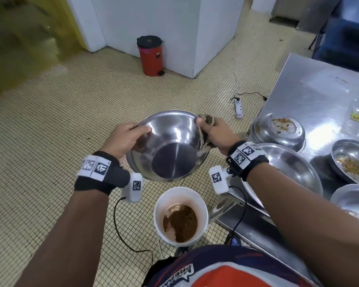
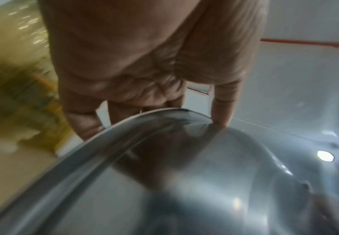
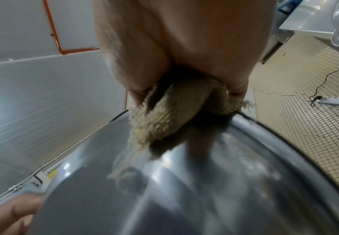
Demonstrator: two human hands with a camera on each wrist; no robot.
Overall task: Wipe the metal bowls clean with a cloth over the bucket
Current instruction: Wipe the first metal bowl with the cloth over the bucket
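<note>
With the left hand [image 1: 125, 139] gripping the bowl [image 1: 170, 146] rim, the right hand [image 1: 214, 134] should press its bunched cloth [image 1: 205, 129] round the wall above the bucket [image 1: 180, 216].

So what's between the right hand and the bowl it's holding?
A beige cloth: the right hand pinches it against the bowl's rim. Head and right wrist views both show it.

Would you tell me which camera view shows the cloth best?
The right wrist view: the cloth fills mid-frame, bunched in the right hand against the bowl rim, its nap visible. The head view shows only a small part of it beside the rim. The left wrist view shows none clearly.
</note>
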